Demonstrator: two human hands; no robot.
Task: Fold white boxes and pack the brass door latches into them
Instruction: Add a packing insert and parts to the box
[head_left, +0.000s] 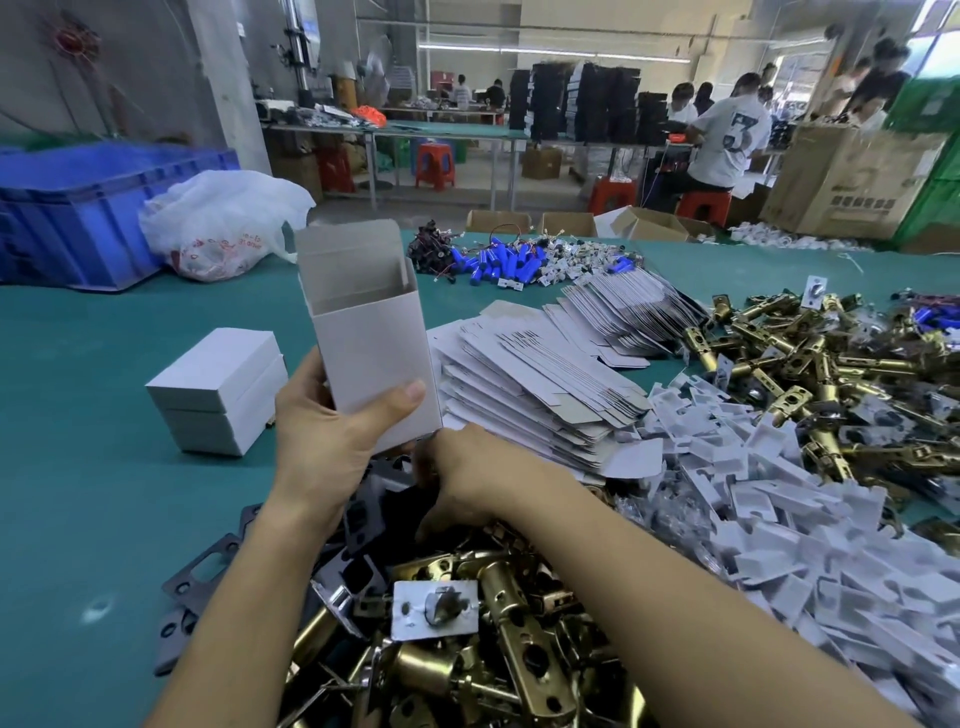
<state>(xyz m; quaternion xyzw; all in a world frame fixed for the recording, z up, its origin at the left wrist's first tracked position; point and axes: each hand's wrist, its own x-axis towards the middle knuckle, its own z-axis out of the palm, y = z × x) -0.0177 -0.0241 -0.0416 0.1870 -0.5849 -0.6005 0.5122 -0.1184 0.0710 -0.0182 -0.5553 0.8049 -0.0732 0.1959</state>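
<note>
1. Left hand (332, 441) holds the open-topped white cardboard box (363, 332) upright, fingers curled round it.
2. Right hand (460, 483) sits under that box; whether its fingers grip is unclear.
3. Brass metal door latches (498, 623) lie heaped below the box.

"3" (740, 132) on bkgd worker's white tee (714, 161).

white box (371, 343), brass latches (498, 639), teal table (78, 499), blue crate (78, 218)

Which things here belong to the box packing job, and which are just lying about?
Job: open white box in the left hand, flat box blanks, brass door latches, closed white boxes.
Lying about: blue crate, plastic bag, blue battery cells.
</note>
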